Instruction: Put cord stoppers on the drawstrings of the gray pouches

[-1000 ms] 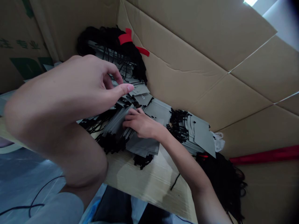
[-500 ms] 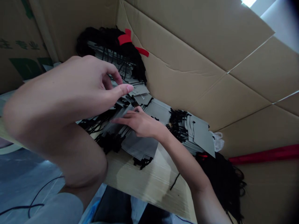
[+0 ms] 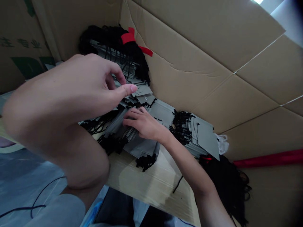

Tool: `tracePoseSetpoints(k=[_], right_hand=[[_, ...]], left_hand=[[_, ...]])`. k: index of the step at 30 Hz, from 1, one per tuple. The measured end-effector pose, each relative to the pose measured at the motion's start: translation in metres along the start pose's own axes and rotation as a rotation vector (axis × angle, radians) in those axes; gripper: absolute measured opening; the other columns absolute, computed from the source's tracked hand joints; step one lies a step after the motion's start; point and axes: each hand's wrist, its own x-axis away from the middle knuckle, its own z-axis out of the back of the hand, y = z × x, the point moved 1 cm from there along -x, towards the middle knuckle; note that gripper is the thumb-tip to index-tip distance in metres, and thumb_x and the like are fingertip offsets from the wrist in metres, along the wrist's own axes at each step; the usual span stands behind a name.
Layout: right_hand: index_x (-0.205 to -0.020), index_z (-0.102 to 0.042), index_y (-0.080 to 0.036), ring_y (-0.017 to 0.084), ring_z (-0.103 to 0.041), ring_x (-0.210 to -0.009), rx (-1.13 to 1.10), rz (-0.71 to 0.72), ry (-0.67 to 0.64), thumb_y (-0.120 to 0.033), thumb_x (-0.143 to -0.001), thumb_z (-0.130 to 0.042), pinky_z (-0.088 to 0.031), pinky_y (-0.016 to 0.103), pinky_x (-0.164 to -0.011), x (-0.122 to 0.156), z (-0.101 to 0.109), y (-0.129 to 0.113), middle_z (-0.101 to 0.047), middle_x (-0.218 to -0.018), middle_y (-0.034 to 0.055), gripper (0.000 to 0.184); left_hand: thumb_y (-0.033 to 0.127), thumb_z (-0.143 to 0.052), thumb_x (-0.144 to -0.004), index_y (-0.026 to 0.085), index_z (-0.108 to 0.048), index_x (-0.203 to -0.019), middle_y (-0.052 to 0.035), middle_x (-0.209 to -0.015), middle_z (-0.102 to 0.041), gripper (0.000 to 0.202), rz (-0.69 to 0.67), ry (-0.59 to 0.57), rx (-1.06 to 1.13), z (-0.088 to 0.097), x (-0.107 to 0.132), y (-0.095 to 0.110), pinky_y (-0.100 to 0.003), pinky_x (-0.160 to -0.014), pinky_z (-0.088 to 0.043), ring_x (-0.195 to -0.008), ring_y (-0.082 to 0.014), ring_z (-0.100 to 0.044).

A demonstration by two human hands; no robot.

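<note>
My left hand [image 3: 92, 82] is raised close to the camera, above the far left piles. Its fingers are loosely curled, the thumb stretched out apart from them, and nothing shows in its grip. My right hand [image 3: 144, 123] is on a leaning row of flat grey card pieces with black cords [image 3: 134, 134], its fingers bent over their upper edges. Below that hand lies a flat grey stack [image 3: 143, 146] with a bunch of black cord ends [image 3: 145, 162] at its near edge. More grey pieces [image 3: 118, 118] lean to the left of the fingers.
Another corded grey stack [image 3: 204, 134] stands at right, beside a heap of black cords [image 3: 224, 186]. A bundle [image 3: 113, 52] with red strips sits at the back left. Cardboard walls [image 3: 189, 53] rise behind the wooden board [image 3: 142, 186]. A loose cord [image 3: 178, 184] lies near the front.
My right hand's fingers, stretched out to the left before, have drawn back and bent onto the edges of the grey pieces. My left hand holds nearly the same pose.
</note>
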Motion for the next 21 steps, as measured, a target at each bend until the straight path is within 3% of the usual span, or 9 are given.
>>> tracePoseSetpoints(k=[4,11,14,21], right_hand=[[-0.137,-0.066,-0.015,0.029,-0.061,-0.116,-0.009,-0.003,-0.071,0.0,-0.098,-0.053,-0.029,0.044,-0.095,-0.006,0.002,-0.001,-0.077,-0.118,0.0103,0.044],[-0.158,-0.061,-0.022,0.033,-0.056,-0.13,0.042,-0.024,-0.188,0.002,-0.091,-0.061,-0.028,0.045,-0.097,-0.019,-0.003,-0.002,-0.071,-0.13,0.0117,0.071],[-0.151,-0.066,-0.021,0.033,-0.055,-0.132,0.03,-0.025,-0.179,0.001,-0.087,-0.066,-0.028,0.046,-0.101,-0.021,-0.006,0.0,-0.07,-0.133,0.0124,0.068],[-0.142,-0.07,-0.019,0.031,-0.057,-0.125,0.013,-0.01,-0.06,0.0,-0.092,-0.059,-0.03,0.05,-0.11,-0.01,-0.008,0.003,-0.068,-0.128,0.0118,0.054]], left_hand=[[0.091,-0.048,-0.099,0.044,-0.08,-0.107,0.0029,-0.08,-0.079,0.057,-0.002,-0.019,-0.014,-0.001,0.0,-0.001,-0.04,-0.061,-0.046,-0.072,-0.0263,-0.073],[0.097,-0.042,-0.097,0.041,-0.079,-0.118,0.0046,-0.084,-0.076,0.07,0.009,-0.029,-0.049,-0.002,0.0,-0.005,-0.034,-0.068,-0.046,-0.075,-0.0213,-0.072],[0.097,-0.042,-0.097,0.041,-0.079,-0.12,0.0051,-0.084,-0.075,0.07,0.012,-0.03,-0.051,-0.003,0.0,-0.006,-0.033,-0.074,-0.049,-0.076,-0.0204,-0.072],[0.101,-0.039,-0.095,0.043,-0.078,-0.126,0.0035,-0.089,-0.076,0.076,0.03,-0.033,-0.05,-0.004,-0.001,-0.008,-0.038,-0.084,-0.054,-0.081,-0.0237,-0.072]])
